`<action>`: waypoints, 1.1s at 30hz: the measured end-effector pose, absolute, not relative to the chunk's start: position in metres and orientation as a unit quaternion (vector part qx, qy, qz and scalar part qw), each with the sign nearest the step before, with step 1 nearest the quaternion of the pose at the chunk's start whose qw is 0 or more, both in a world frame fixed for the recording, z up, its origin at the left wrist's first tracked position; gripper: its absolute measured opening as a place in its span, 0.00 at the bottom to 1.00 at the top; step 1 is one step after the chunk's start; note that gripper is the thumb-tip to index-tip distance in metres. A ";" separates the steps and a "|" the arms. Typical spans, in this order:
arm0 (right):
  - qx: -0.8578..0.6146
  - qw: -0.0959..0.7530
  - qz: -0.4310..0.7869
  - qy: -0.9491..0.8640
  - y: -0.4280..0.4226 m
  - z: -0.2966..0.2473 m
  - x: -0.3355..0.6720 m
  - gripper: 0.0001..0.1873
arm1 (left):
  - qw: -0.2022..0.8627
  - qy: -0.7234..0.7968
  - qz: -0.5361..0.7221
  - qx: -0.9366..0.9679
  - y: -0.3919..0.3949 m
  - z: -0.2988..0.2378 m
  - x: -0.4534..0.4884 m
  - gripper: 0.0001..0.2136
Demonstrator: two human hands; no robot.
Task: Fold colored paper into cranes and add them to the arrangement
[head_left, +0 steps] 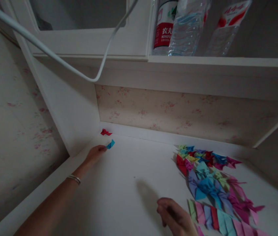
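Observation:
My left hand [95,154] reaches to the far left corner of the white desk [129,170] and pinches a small blue folded paper piece [110,144] at its fingertips. A red folded paper piece [105,132] lies just beyond it against the back edge. My right hand [175,216] rests low on the desk near the front with its fingers curled, beside a spread of several colourful folded paper pieces [210,183]. Nothing shows in the right hand.
A white shelf [203,62] overhangs the desk and carries three water bottles [188,26]. A white cable [99,70] hangs in a loop at the upper left. Floral wallpaper [178,114] backs the desk, and a white side panel [65,108] closes the left.

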State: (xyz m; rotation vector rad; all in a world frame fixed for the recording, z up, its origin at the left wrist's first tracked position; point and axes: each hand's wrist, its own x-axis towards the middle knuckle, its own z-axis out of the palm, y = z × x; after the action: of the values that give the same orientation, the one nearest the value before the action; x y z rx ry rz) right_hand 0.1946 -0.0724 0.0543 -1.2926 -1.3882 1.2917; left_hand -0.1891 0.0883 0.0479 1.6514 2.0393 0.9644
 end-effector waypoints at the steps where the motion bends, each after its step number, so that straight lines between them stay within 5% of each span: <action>1: -0.492 0.415 0.532 -0.550 -0.067 0.055 0.186 0.16 | 0.191 0.708 0.343 0.587 0.078 0.049 -0.177 0.15; 11: -0.410 0.519 0.623 -0.418 -0.047 0.044 0.161 0.23 | 0.468 0.503 0.459 0.563 -0.031 0.053 -0.042 0.09; 33: -0.428 0.611 0.541 -0.387 -0.041 0.029 0.175 0.12 | 0.513 0.461 0.481 0.542 -0.043 0.034 0.019 0.13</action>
State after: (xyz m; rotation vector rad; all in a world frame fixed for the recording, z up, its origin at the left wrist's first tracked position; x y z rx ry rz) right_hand 0.1747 -0.0409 0.0294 -0.9884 -0.8940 1.2480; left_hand 0.0192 -0.0432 0.0343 1.3022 1.1074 1.1553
